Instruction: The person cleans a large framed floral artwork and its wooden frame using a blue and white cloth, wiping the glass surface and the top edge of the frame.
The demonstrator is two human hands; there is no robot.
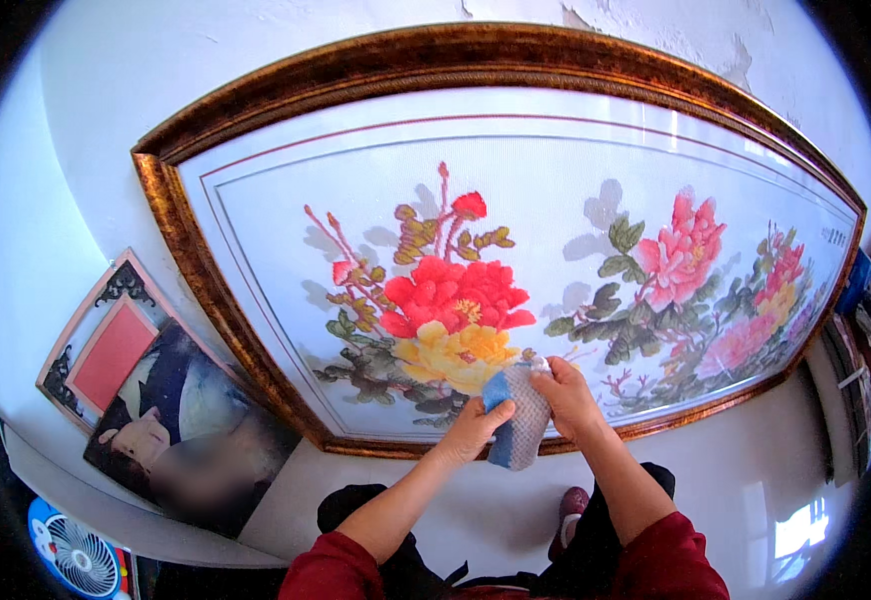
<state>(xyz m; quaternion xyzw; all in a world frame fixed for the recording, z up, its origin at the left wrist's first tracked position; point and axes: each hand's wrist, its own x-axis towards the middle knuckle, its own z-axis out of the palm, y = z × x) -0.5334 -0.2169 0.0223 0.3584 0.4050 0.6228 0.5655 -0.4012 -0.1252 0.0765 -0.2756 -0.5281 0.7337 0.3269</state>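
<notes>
Both my hands grip a small knitted piece (516, 427), blue on one side and grey-white on the other. My left hand (473, 429) pinches its left edge, thumb on top. At its upper right, my right hand (564, 397) holds the edge near a whitish knotted end. Behind it stands a large framed peony picture (555, 172) in a brown-gold frame (229, 315), leaning against the wall. Red, yellow and pink flowers show in it, with writing at the right. The knitted piece hides part of the picture and its lower frame edge.
At left, a photo print (180, 420) and a pink-framed panel (117, 349) lean by the wall. A blue-rimmed fan (79, 551) stands lower left. Several stacked items (848, 397) are at far right. My shoe (572, 510) rests on the pale floor (705, 495).
</notes>
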